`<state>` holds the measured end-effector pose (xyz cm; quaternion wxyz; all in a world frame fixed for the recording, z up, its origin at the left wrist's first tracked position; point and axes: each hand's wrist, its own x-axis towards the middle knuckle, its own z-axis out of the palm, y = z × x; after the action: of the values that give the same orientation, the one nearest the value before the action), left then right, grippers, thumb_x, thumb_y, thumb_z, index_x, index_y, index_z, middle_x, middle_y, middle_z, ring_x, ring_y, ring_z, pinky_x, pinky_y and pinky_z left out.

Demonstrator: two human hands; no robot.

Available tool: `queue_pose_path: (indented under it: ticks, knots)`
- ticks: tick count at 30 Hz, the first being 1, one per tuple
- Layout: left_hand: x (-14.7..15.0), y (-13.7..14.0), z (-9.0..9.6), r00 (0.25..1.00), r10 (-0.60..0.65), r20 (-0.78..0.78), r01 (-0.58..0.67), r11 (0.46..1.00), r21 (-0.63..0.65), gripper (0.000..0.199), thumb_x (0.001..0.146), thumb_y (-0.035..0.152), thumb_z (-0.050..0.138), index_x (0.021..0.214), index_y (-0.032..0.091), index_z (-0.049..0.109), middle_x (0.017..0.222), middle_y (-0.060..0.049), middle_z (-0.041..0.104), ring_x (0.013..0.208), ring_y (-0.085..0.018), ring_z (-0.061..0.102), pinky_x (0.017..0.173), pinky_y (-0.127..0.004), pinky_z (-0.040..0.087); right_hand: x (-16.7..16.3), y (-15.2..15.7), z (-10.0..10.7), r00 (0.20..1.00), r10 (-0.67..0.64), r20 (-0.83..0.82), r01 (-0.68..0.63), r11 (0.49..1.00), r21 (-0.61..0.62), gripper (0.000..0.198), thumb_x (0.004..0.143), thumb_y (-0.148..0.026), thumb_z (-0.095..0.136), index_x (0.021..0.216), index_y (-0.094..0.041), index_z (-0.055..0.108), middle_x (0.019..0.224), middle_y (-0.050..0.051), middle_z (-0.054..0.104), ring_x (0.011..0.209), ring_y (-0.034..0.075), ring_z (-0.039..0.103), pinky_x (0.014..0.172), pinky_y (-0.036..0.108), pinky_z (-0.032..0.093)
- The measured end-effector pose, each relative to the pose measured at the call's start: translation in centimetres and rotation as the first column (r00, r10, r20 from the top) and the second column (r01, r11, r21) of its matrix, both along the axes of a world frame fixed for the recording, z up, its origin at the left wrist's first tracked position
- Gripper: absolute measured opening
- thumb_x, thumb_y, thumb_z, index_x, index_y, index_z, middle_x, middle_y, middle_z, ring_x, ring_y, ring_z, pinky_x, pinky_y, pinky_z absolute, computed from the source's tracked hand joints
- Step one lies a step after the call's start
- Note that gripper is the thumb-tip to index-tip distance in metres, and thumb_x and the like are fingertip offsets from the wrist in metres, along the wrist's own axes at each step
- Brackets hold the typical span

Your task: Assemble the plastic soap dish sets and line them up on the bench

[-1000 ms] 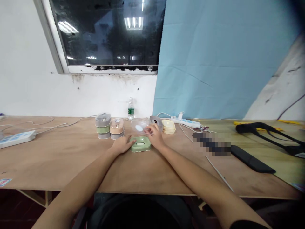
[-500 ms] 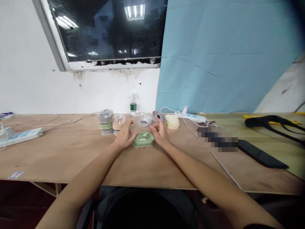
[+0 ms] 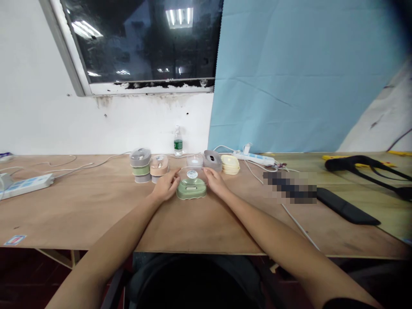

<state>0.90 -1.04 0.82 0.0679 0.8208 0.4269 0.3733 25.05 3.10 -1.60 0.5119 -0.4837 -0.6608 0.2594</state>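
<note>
A clear plastic lid (image 3: 192, 174) with a round label rests over the rear of a green soap box (image 3: 191, 193) on the table. Its front edge is hard to make out, so I cannot tell whether it sits fully on the box. My left hand (image 3: 166, 185) grips the lid's left side, fingers bent around the edge. On the opposite side, my right hand (image 3: 215, 182) pinches the lid's right edge. Behind them stand more clear lids (image 3: 195, 160) and grey box parts (image 3: 212, 159).
Left of the hands are a grey and green stack of lidded boxes (image 3: 140, 166) and a peach one (image 3: 159, 165). Cream trays (image 3: 230, 164) are piled at right. A water bottle (image 3: 178, 143), power strips (image 3: 254, 158), a cable and a black strap (image 3: 357, 165) lie farther out.
Both hands have lowered the clear lid from above and behind the green soap box down onto it. The lids and grey parts behind now show more. The view has shifted slightly.
</note>
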Motion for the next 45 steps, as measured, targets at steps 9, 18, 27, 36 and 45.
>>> queue_pose_path:
  ticks: [9, 18, 27, 36, 45]
  knots:
    - [0.1, 0.0, 0.1, 0.985, 0.157, -0.074, -0.163, 0.984, -0.075, 0.053, 0.094, 0.053, 0.034, 0.127, 0.017, 0.054, 0.084, -0.005, 0.068, 0.08, -0.02, 0.062, 0.074, -0.03, 0.046, 0.0, -0.5, 0.4, 0.965, 0.099, 0.243, -0.071, 0.99, -0.12, 0.046, 0.087, -0.052, 0.041, 0.077, -0.015, 0.067, 0.081, 0.007, 0.07, 0.08, 0.022, 0.062, 0.072, 0.029, 0.044]
    - [0.0, 1.3, -1.2, 0.979, 0.126, -0.158, -0.155, 0.969, -0.192, 0.049, 0.092, 0.053, 0.036, 0.115, 0.018, 0.062, 0.085, -0.006, 0.069, 0.08, -0.021, 0.063, 0.071, -0.03, 0.046, 0.3, 0.2, -0.2, 0.948, 0.142, 0.286, -0.09, 0.978, -0.186, 0.047, 0.084, -0.054, 0.043, 0.067, -0.015, 0.063, 0.07, 0.003, 0.066, 0.069, 0.019, 0.059, 0.061, 0.026, 0.039]
    - [0.3, 0.6, -0.7, 0.99, -0.035, -0.136, 0.011, 0.985, -0.169, 0.054, 0.093, 0.053, 0.035, 0.127, 0.017, 0.056, 0.12, -0.01, 0.063, 0.105, -0.022, 0.06, 0.093, -0.034, 0.045, 1.0, 0.9, -0.3, 0.938, 0.162, 0.308, -0.116, 0.98, -0.163, 0.048, 0.087, -0.053, 0.04, 0.067, -0.015, 0.062, 0.066, 0.004, 0.065, 0.063, 0.017, 0.058, 0.057, 0.025, 0.041]
    - [0.3, 0.4, -0.4, 0.974, -0.195, -0.119, 0.175, 0.972, -0.158, 0.052, 0.092, 0.053, 0.039, 0.129, 0.02, 0.056, 0.139, -0.009, 0.05, 0.127, -0.022, 0.047, 0.106, -0.036, 0.038, 1.2, 0.3, -0.2, 0.955, 0.139, 0.26, -0.063, 0.957, -0.283, 0.046, 0.087, -0.058, 0.041, 0.073, -0.018, 0.058, 0.047, -0.002, 0.053, 0.033, 0.011, 0.047, 0.032, 0.021, 0.031]
    - [-0.2, 0.5, 0.0, 0.964, -0.236, -0.122, 0.196, 0.941, -0.276, 0.08, 0.065, 0.054, 0.074, 0.135, 0.02, 0.051, 0.139, -0.011, 0.05, 0.12, -0.029, 0.054, 0.093, -0.037, 0.048, 1.2, 0.2, -0.4, 0.956, 0.13, 0.264, -0.074, 0.974, -0.212, 0.046, 0.086, -0.059, 0.042, 0.074, -0.018, 0.059, 0.05, -0.002, 0.054, 0.037, 0.013, 0.049, 0.035, 0.022, 0.034]
